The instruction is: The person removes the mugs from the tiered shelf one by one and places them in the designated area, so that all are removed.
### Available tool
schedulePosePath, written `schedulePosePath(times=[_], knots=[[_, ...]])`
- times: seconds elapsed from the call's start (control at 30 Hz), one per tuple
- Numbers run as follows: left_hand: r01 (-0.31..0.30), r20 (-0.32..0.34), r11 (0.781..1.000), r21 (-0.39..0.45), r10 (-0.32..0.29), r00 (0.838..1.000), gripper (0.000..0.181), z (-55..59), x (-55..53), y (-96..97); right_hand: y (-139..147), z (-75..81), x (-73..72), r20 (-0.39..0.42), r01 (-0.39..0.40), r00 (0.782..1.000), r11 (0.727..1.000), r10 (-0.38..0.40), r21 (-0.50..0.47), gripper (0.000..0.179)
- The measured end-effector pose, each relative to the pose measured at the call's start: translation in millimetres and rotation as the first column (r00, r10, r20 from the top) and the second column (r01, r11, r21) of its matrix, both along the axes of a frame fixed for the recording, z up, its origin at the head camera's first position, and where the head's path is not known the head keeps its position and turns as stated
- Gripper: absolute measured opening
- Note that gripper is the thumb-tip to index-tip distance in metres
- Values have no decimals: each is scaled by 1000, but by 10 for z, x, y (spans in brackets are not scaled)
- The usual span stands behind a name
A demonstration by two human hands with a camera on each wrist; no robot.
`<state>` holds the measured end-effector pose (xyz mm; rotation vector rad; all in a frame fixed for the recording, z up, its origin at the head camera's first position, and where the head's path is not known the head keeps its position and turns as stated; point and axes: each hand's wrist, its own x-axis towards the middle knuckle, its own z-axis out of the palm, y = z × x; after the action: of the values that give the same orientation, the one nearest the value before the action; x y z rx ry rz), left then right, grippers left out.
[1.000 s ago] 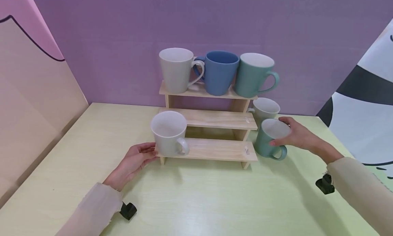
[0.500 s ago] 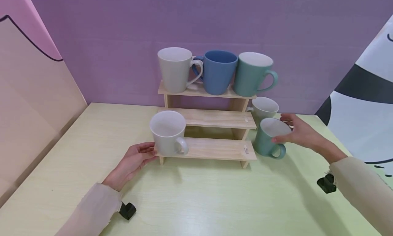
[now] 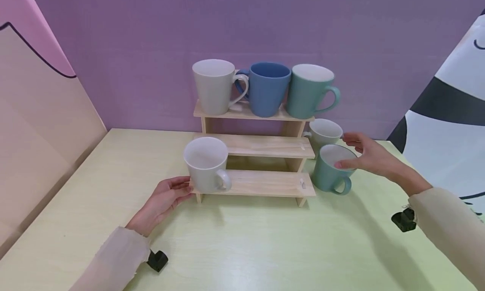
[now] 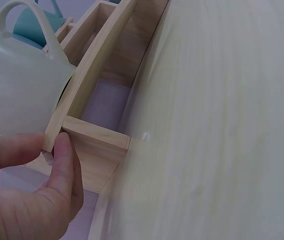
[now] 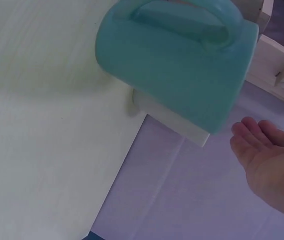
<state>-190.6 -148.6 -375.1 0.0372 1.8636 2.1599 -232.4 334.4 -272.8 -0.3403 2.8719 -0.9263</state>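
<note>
My left hand (image 3: 164, 203) pinches the left end of the lowest board of a three-tier wooden shelf (image 3: 270, 183). Its thumb lies on top and its fingers underneath, as the left wrist view shows beside the shelf leg (image 4: 97, 132). A white mug (image 3: 204, 169) stands on that board just above the hand, handle to the right. To the right of the shelf, a green mug (image 3: 327, 175) stands on the table. My right hand (image 3: 373, 158) hovers at its rim, fingers spread; the right wrist view has the fingers (image 5: 251, 135) apart from the mug.
A white mug (image 3: 212, 89), a blue mug (image 3: 269, 91) and a green mug (image 3: 307, 93) stand side by side on the top board. Another pale mug (image 3: 327, 133) stands on the table behind the lower green one. A purple backdrop (image 3: 132, 72) rises behind the table.
My right hand has loosened from the lower green mug, its fingers lifting up and back from the rim. The left hand keeps its hold, and the mugs stay in place.
</note>
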Motion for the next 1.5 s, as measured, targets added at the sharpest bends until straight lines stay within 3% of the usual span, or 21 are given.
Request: schedulePosePath(times=[0.47,1.5], knots=[[-3,-2,1000,-9,3,1000,50,16,3,9,-172,106,33,-6,-33,999,999,33,-20,83],[-1,-6,1000,3,1,1000,50,9,15,0,-651,169,109,-30,-124,992,991,123,-50,81]])
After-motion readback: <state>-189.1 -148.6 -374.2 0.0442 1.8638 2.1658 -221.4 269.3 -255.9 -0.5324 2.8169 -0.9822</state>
